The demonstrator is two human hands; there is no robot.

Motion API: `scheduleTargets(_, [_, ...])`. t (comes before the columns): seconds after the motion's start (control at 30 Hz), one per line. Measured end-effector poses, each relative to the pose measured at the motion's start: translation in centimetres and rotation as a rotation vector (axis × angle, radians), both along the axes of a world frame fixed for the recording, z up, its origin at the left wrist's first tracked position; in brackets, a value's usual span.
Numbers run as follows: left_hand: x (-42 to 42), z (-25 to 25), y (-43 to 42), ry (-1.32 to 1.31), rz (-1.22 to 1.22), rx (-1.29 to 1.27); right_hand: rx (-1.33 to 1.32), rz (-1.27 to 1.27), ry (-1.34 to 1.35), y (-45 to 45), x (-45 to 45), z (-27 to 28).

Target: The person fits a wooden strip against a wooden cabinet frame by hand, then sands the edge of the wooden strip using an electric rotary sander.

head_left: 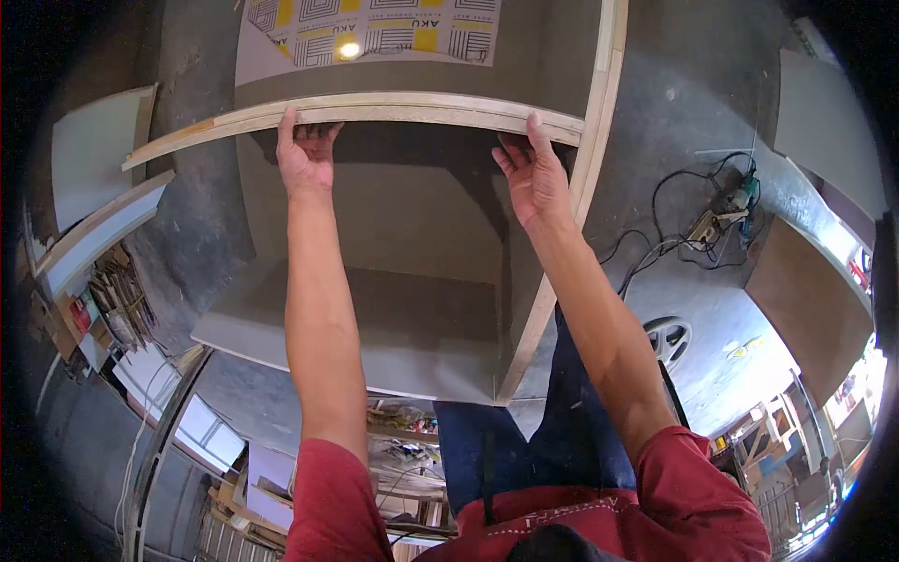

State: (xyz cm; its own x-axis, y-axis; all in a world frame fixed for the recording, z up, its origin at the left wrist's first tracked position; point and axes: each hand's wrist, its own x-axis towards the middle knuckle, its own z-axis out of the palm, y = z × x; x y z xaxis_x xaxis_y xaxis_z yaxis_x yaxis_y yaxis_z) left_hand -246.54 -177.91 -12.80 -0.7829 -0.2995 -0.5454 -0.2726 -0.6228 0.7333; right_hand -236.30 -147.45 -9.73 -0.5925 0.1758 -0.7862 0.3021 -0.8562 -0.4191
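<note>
A pale wooden strip [412,108] runs crosswise over a grey panelled cabinet carcass [412,220]. My left hand [307,159] grips it left of centre, thumb on the upper face and fingers curled beneath. Near the strip's right end, my right hand [534,178] holds it the same way, its fingertips partly in shadow below. That end meets a long wooden edge [592,131] along the carcass's right side; whether the two are fastened cannot be made out. Beyond the strip lies a printed sheet [375,42] with yellow and black patterns on a grey panel.
On the floor to the right are a green power tool [744,199], tangled cables [660,245] and a socket block [702,229]. A brown board [810,309] leans farther right. Scrap wood [122,292] and pale panels [98,155] stand at left. A grey wheel [669,339] shows beside my right arm.
</note>
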Motion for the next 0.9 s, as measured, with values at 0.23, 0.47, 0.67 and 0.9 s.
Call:
scheduleTargets(0.23, [0.1,-0.9,0.1,-0.014,-0.001,-0.029,0.033,0.007,0.02,0.1,0.1,-0.2])
scheduleTargets(0.47, [-0.2,-1.3,0.6,0.022,0.035,-0.085,0.03,0.037,-0.032,0.4,-0.1,0.1])
scheduleTargets(0.67, [-0.1,-0.6,0.8,-0.003,0.045,-0.12,0.92,0.775,0.234,3.2,3.6,6.4])
scheduleTargets(0.9, [-0.1,-0.3,0.9,0.002,0.051,-0.146,1.373,0.398,0.072,7.1,-0.4,0.1])
